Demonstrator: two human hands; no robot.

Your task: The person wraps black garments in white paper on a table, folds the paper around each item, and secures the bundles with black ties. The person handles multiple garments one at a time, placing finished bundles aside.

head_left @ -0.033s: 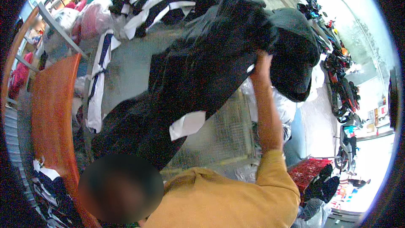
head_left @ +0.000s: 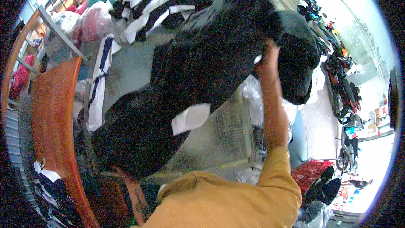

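A long bundle of black cloth (head_left: 185, 71) stretches diagonally from the near left to the far right, its far end bunched and blurred by motion. My right hand (head_left: 268, 57) grips the bundle's right edge near that end, fingers partly sunk in the fabric. At the near-left end, my left hand (head_left: 120, 172) is against the cloth's lower edge; its fingers are hidden. A white paper piece (head_left: 192, 119) lies against the cloth's near side.
Beneath is a greyish tabletop (head_left: 219, 139). Black-and-white cloth pieces (head_left: 168, 14) lie at the back, with a white-and-navy strip (head_left: 99, 86) at left. An orange-brown board (head_left: 55, 114) stands far left. A red crate (head_left: 310, 173) sits right; motorbikes (head_left: 344, 88) line the right side.
The black cloth's far end has shifted, and my right hand has moved slightly farther away and right with it. My left forearm now shows at the near left.
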